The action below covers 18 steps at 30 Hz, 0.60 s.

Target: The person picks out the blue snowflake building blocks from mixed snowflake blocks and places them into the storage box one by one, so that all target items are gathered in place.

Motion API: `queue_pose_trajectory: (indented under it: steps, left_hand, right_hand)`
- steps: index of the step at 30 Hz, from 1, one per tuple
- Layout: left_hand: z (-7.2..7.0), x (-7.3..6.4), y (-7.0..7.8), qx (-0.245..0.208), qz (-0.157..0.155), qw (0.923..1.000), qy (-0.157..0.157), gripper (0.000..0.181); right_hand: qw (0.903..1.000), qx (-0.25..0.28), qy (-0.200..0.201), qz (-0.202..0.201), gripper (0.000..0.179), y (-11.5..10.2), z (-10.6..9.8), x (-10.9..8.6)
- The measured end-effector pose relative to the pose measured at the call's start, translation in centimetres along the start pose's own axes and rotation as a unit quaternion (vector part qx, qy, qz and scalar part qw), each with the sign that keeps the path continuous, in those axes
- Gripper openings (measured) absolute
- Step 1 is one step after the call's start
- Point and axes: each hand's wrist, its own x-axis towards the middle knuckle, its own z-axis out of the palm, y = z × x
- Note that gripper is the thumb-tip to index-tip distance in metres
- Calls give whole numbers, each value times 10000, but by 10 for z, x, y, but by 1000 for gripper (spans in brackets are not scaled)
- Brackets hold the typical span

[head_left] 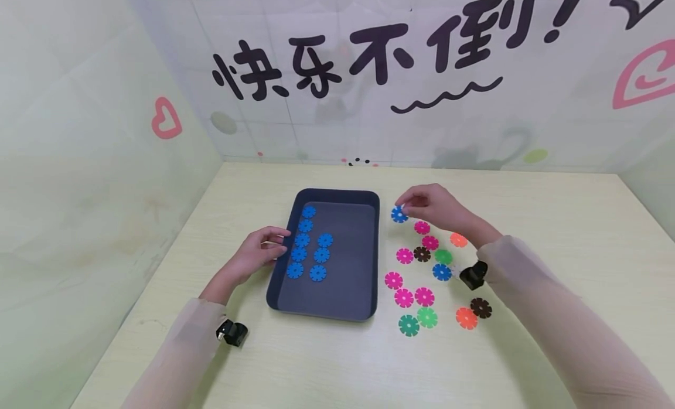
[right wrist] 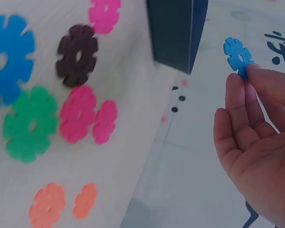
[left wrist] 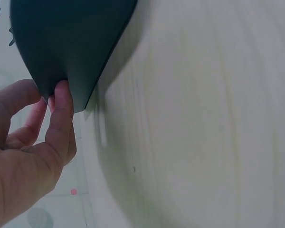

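A dark grey tray (head_left: 345, 292) lies on the table, holding several blue notched discs (head_left: 302, 240) in a longer left column and a shorter column of 3 beside it. My left hand (head_left: 258, 254) grips the tray's left side, thumb and fingers at the rim; the left wrist view has the tray wall (left wrist: 71, 52) between the fingertips. To the right of the tray, my right hand (head_left: 435, 207) pinches a blue notched disc (head_left: 398, 214) between thumb and fingers, raised above the table. The right wrist view shows that disc (right wrist: 237, 54) tilted, its central hole visible.
Loose notched discs lie right of the tray: several pink ones (head_left: 404, 297), a blue one (head_left: 442, 272) under the right wrist, green ones (head_left: 427, 317), orange ones (head_left: 466, 318) and dark brown ones (head_left: 481, 307). A printed wall sheet (head_left: 358, 128) stands behind the table.
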Motion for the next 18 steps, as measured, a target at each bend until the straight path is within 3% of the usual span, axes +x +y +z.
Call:
queue_pose_trajectory:
  steps: [10,18]
  left_hand:
    - [0,-1,0,-61,80,9999,-9,36]
    - [0,0,0,-54,39,10000,25,36]
  right_hand:
    - [9971,556,-187,-482,19,-50,35,31]
    - [9950,777,-85,-628,17,-64,60,59]
